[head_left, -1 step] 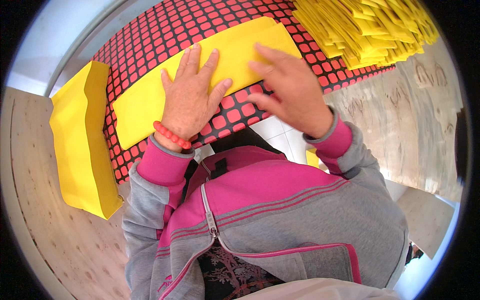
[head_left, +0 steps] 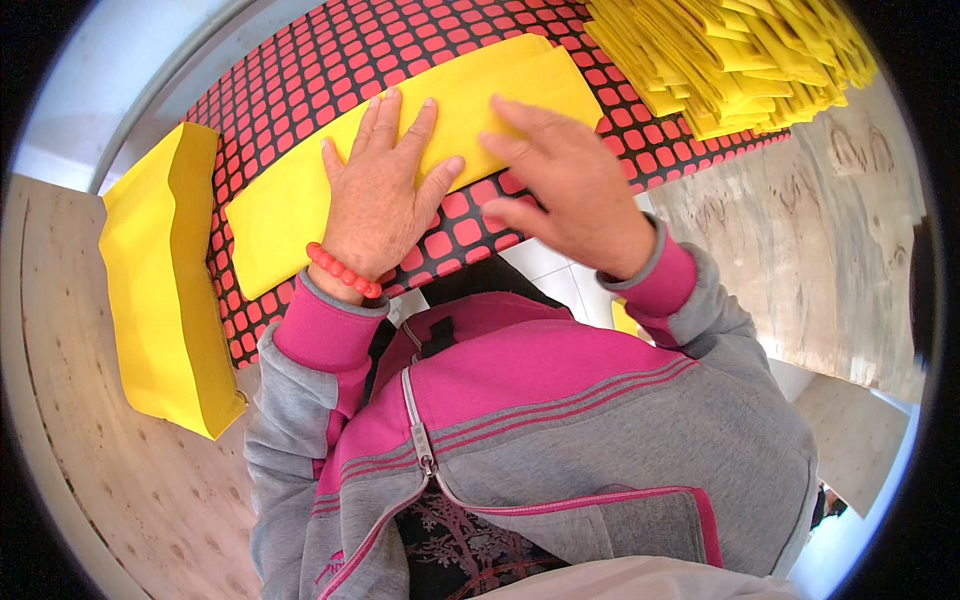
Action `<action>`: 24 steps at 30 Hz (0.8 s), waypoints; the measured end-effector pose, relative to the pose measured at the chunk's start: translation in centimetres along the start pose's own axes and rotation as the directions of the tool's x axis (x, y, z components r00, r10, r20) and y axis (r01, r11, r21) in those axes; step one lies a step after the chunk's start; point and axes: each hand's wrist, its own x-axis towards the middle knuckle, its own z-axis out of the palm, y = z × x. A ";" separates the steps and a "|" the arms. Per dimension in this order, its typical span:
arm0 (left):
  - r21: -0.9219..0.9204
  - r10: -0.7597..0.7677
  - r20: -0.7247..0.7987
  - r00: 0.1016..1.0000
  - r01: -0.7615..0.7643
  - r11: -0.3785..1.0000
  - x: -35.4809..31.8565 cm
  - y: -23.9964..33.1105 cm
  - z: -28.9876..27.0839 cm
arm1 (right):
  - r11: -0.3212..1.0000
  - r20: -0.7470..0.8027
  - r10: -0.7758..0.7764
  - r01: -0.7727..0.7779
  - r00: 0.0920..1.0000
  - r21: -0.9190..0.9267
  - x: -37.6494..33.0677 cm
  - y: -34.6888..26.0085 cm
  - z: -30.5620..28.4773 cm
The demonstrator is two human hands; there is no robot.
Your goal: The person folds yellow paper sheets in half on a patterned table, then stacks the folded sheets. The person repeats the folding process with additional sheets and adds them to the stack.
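Rests the left hand [head_left: 378,200] palm down on the folded yellow cloth [head_left: 500,80], with fingers spread and pointing away from the body. Grasps nothing there, with that grip released and flat. Wears a red bead bracelet [head_left: 342,272] on the same wrist, just beside the pink cuff of the sleeve.

Holds the right hand [head_left: 575,190] at the near edge of the cloth, toward its right end, a little blurred, with fingers apart and loosely curved. Clasps nothing in this grip either, also released; cannot tell whether by fingertips touching the cloth or just above it.

Has the cloth laid slantwise in a long band across the red-and-black patterned desk [head_left: 280,90], nearer the body at its left end, with layers showing at the far right corner.

Has a thick yellow bundle [head_left: 150,290] with a wavy ridge at the desk's left side, and a pile of yellow folded pieces [head_left: 740,60] at the far right, beside a pale wooden board [head_left: 790,230]. Wears a grey-and-pink jacket [head_left: 640,440], partly unzipped over a dark printed top [head_left: 465,550].
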 end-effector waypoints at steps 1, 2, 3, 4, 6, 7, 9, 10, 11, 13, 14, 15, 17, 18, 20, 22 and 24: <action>-0.024 -0.009 0.002 1.000 0.009 1.000 0.0 0.0 0.0 | 0.999 0.010 0.011 -0.011 1.000 0.043 0.1 -0.3 0.4; -0.041 -0.018 0.009 1.000 0.018 0.999 0.0 -0.1 -0.1 | 0.998 0.032 0.014 -0.016 0.999 0.067 0.2 -0.7 0.7; -0.058 -0.028 0.017 0.999 0.029 0.998 0.0 -0.1 -0.1 | 0.997 0.058 0.008 -0.013 0.998 0.078 0.1 -0.9 0.8; -0.054 -0.030 0.013 0.999 0.030 0.998 0.0 -0.1 -0.1 | 0.985 0.090 0.042 -0.056 0.995 0.163 0.0 -1.0 0.7; -0.038 -0.030 0.007 1.000 0.031 0.999 0.0 0.0 -0.1 | 0.968 0.179 0.127 -0.161 0.976 0.190 -0.3 -0.9 0.1; -0.041 -0.033 0.008 0.999 0.033 0.999 0.0 0.1 -0.1 | 0.955 0.222 0.164 -0.211 0.961 0.207 -0.5 -0.8 -0.1; -0.028 -0.033 0.006 0.999 0.033 0.999 0.0 0.2 -0.1 | 0.958 0.114 0.239 -0.253 0.964 0.133 -0.7 -0.4 -0.5; -0.034 -0.035 0.010 0.999 0.035 0.999 0.0 0.2 -0.1 | 0.979 0.015 0.198 -0.198 0.980 0.040 -0.6 0.1 -0.6; -0.039 -0.037 0.016 0.999 0.037 0.999 0.0 0.2 -0.1 | 0.983 -0.054 0.168 -0.171 0.984 -0.062 -0.6 0.5 -0.7; -0.038 -0.036 0.018 0.999 0.036 0.999 -0.1 0.3 -0.2 | 0.972 -0.056 0.186 -0.192 0.981 -0.139 -1.0 1.2 -1.2; -0.034 -0.033 0.012 0.999 0.033 0.999 -0.1 0.3 -0.2 | 0.962 -0.027 0.227 -0.229 0.973 -0.150 -1.4 1.3 -1.6; -0.024 -0.032 0.008 0.999 0.032 0.999 -0.1 0.3 -0.1 | 0.953 -0.006 0.261 -0.259 0.965 -0.156 -1.8 1.4 -1.9; -0.027 -0.028 0.005 1.000 0.028 0.999 -0.1 0.3 -0.1 | 0.958 0.009 0.260 -0.257 0.966 -0.125 -2.2 1.7 -2.5; -0.016 -0.020 -0.006 1.000 0.020 1.000 -0.1 0.3 0.0 | 0.960 0.003 0.254 -0.252 0.967 -0.121 -2.3 1.7 -2.6; -0.032 -0.027 -0.003 1.000 0.027 0.999 -0.1 0.3 0.0 | 0.958 0.027 0.267 -0.262 0.963 -0.116 -2.2 1.7 -3.0; -0.036 -0.034 -0.006 0.999 0.034 0.999 -0.3 0.3 -0.1 | 0.951 0.069 0.298 -0.290 0.952 -0.106 -1.7 1.7 -3.5; -0.040 -0.039 -0.005 0.999 0.039 0.998 -0.3 0.3 0.0 | 0.972 -0.038 0.225 -0.227 0.974 -0.062 -0.5 2.2 -3.4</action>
